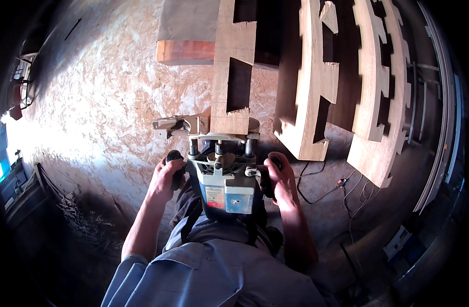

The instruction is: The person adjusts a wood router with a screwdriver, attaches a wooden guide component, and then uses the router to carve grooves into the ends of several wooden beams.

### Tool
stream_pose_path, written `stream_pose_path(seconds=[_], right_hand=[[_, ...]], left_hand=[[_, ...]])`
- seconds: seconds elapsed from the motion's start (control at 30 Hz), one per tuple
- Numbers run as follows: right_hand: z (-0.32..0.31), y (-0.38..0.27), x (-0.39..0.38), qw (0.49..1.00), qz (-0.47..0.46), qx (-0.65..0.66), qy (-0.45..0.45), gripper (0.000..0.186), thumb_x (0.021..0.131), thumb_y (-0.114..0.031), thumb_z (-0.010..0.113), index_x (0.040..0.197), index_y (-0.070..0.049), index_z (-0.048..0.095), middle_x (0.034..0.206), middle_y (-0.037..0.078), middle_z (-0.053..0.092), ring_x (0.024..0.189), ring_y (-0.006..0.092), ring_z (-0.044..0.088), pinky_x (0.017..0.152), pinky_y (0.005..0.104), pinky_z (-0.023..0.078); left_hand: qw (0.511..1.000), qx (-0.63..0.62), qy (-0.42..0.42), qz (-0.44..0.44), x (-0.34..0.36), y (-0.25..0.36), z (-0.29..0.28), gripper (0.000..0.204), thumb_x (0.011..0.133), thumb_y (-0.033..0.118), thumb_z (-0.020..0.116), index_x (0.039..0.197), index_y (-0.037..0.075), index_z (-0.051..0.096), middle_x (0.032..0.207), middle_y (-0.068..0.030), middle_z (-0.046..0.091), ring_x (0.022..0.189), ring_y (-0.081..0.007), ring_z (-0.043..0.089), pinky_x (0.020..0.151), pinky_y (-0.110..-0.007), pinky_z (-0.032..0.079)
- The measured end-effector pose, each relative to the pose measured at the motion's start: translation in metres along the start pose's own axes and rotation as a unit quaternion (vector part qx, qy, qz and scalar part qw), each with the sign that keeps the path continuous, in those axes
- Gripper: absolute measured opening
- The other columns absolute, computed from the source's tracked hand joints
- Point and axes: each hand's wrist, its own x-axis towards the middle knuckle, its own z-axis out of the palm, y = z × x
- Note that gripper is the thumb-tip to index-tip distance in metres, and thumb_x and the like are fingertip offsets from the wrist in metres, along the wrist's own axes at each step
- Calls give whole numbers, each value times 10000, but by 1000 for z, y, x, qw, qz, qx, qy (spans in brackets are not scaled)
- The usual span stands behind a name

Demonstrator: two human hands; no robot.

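Note:
Both of my hands hold a grey plunge router point(212, 180) by its side handles, close in front of my body. My left hand point(163, 178) wraps round the black left knob, and my right hand point(283, 182) closes on the right one. The router lies tipped, its base toward the near end of a light wooden beam point(230, 121); whether they touch I cannot tell. Dark angled notches are cut along that beam's right side. Beside the router base, left of the beam end, sits a metal guide or clamp piece point(177, 126). The router bit is hidden.
Several more notched beams point(307, 112) stand side by side at the right. Behind the nearest beam is a thick wooden block point(186, 52). Cables point(347, 197) with a small orange part trail over the mottled floor point(116, 92) at the right. Wood scraps lie at the lower left.

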Motion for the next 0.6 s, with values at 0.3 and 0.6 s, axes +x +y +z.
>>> stream_pose_path(seconds=[0.3, 0.6], right_hand=[[5, -5, -8, 998, -17, 61, 22, 309, 927, -174, 666, 1185, -71, 530, 782, 22, 593, 575, 94, 572, 479, 241, 469], [-6, 11, 3, 999, -39, 23, -13, 346, 923, -175, 674, 1209, -68, 511, 802, 35, 601, 589, 103, 585, 488, 244, 486]], left_hand=[[999, 15, -32, 7, 8, 1, -1, 274, 805, 252, 661, 935, 44, 540, 729, -41, 556, 499, -131, 549, 413, -260, 428], [1000, 8, 13, -7, 0, -3, 4, 257, 796, 248, 651, 914, 50, 537, 712, -44, 549, 482, -124, 535, 415, -260, 417]])
